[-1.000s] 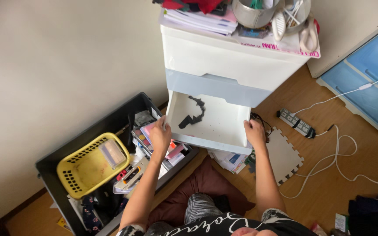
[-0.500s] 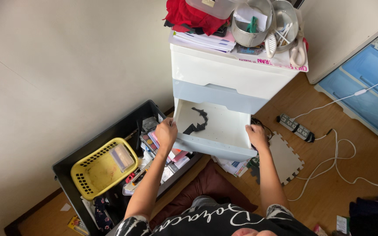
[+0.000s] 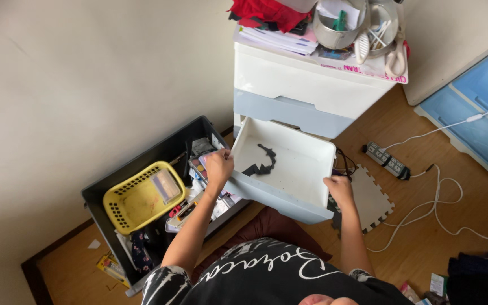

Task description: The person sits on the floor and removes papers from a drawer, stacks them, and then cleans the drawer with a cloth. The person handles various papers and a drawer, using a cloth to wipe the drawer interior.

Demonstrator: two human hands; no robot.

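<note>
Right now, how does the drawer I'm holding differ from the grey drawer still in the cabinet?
The held drawer is pulled out and tilted, gripped at its sides by the left hand and the right hand; the grey drawer sits shut in the white cabinet. The held drawer shows its white inside with a black scrap; the grey drawer shows only its front. Both fronts look pale grey.

Probably home bedroom: drawer unit, floor clutter.
</note>
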